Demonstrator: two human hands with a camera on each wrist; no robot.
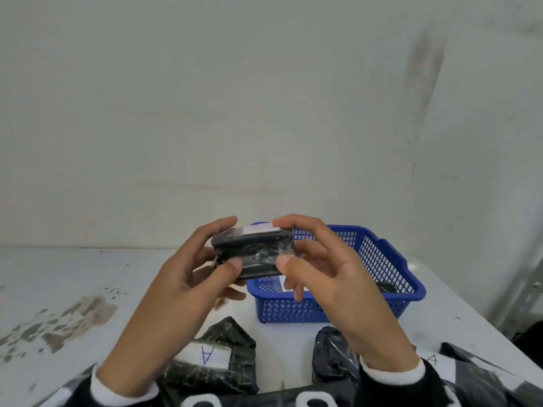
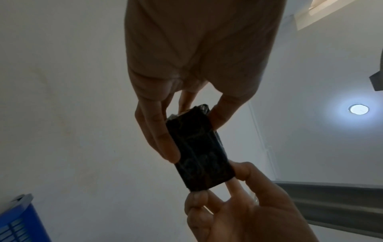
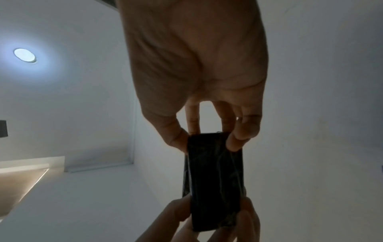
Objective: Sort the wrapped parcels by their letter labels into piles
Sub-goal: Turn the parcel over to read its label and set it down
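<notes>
Through the head camera I saw my left hand (image 1: 188, 277) and right hand (image 1: 320, 274) gripping one black parcel (image 1: 254, 251) between them, each pinching an end with thumb in front and fingers behind, lifted clear of the table (image 1: 73, 274). Only this view showed the white label (image 1: 261, 229) along the parcel's top edge; I could not read its letter. It also showed the blue basket (image 1: 382, 259) just beyond my right hand, with something dark lying inside, a parcel marked A (image 1: 217, 359) below my left hand, and another black parcel (image 1: 332, 356) under my right wrist. The left wrist camera gave me the underside of the held parcel (image 2: 199, 150), its wrap crinkled and shiny, with my left fingers (image 2: 159, 131) curled along one side and the right hand (image 2: 244, 204) clamping the far end. The right wrist camera showed the same parcel (image 3: 215, 176) end on, but no label, only wall and a ceiling lamp (image 3: 24, 54).
</notes>
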